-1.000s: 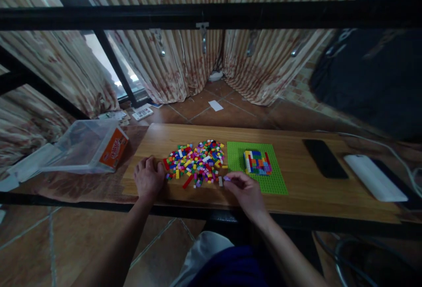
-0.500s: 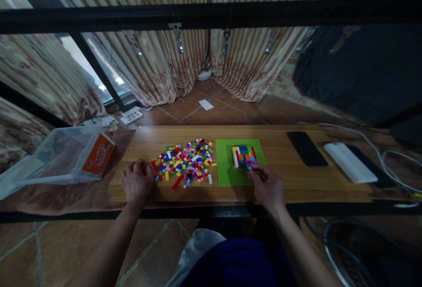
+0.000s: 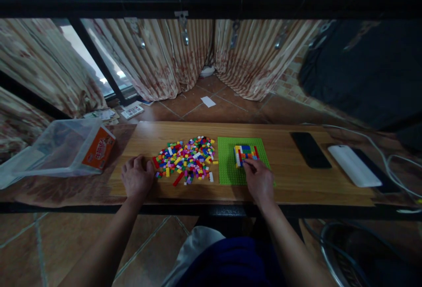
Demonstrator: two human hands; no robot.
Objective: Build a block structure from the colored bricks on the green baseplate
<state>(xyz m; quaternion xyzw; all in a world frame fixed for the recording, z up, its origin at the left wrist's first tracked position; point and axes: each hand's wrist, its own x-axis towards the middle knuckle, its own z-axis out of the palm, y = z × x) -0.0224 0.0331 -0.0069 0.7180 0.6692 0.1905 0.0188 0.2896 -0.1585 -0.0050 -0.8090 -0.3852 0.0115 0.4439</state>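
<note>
Green baseplate [image 3: 227,170] is my landmark here, and in the head view the block build [image 3: 245,155] sits on it. Right hand [image 3: 259,179] has thumb and finger in a pretty narrow pinch at the build's near edge; can't tell if there's a brick between them. Left hand [image 3: 136,179] is palm down on the wooden board [image 3: 171,128], fingers loosely open, left of the baseplate, just past the loose brick pile [image 3: 184,159]. Farther left is a clear plastic bin [image 3: 66,146] with an orange label [image 3: 99,148], insides too hazy to make out.
</note>
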